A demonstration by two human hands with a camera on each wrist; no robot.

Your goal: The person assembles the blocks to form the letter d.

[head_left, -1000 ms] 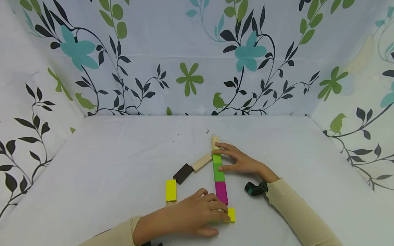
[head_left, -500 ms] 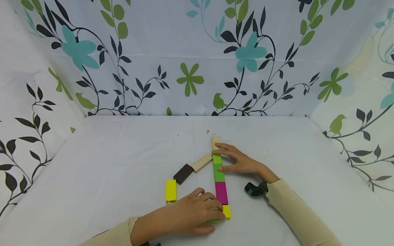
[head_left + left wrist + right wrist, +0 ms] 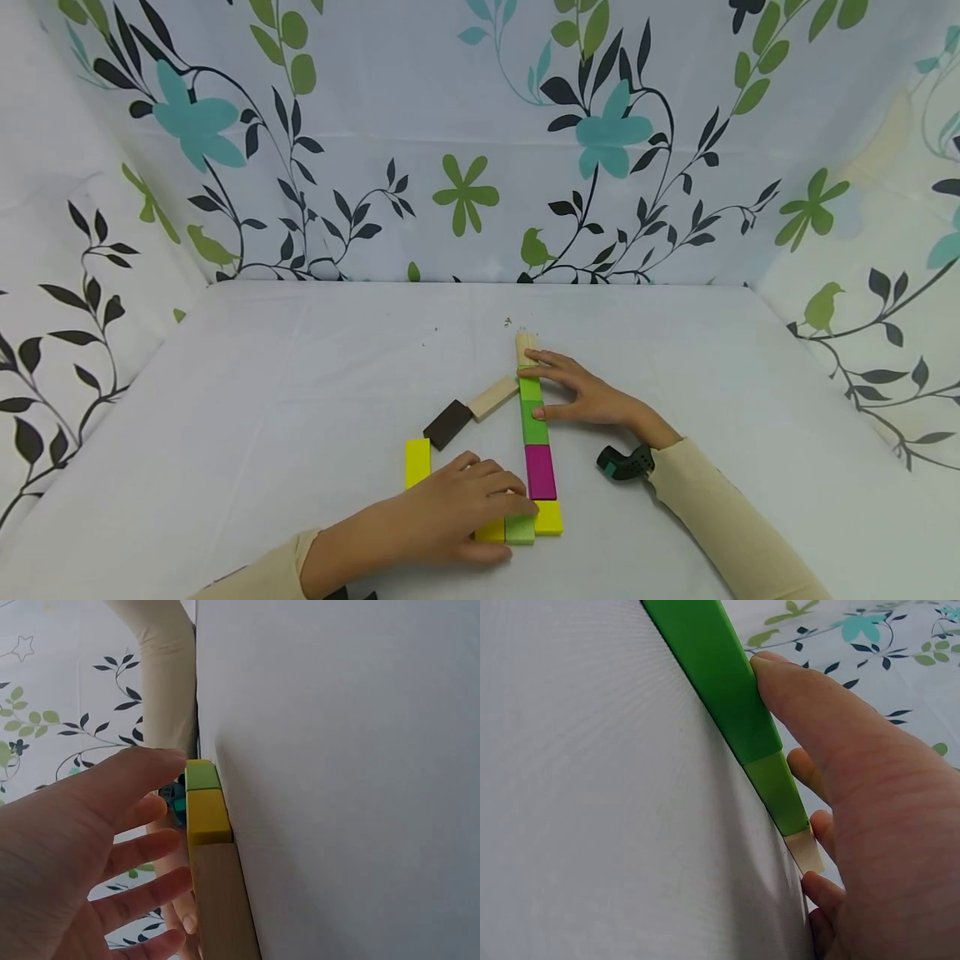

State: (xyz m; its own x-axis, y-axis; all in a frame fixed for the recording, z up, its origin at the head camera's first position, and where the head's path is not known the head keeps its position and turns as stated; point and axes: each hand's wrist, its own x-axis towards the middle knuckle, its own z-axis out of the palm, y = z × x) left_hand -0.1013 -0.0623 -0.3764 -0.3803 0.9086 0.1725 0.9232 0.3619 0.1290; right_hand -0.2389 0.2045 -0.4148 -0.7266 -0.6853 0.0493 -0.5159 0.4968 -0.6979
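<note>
Flat wooden blocks form an outline on the white table. Its right side runs from a pale wood block (image 3: 527, 348) through a light green block (image 3: 529, 388) and a green block (image 3: 535, 429) to a magenta block (image 3: 540, 472). A yellow block (image 3: 549, 518) sits at the near right corner, beside another light green block (image 3: 520, 530) and a second yellow block (image 3: 491, 531). My left hand (image 3: 442, 508) hovers low across this near row, fingertips at the corner, relaxed and spread. My right hand (image 3: 588, 392) rests fingertips and thumb lightly on the right side's blocks.
At the left side lie a yellow block (image 3: 417, 462), a dark brown block (image 3: 447, 424) and a pale plank-shaped block (image 3: 494, 398). A longer wood block (image 3: 225, 900) continues the near row. Patterned fabric (image 3: 480, 142) walls in the table.
The corner yellow block has slid left, flush with the light green block and under the magenta one. My left hand has drawn back to the left. The right hand stays put.
</note>
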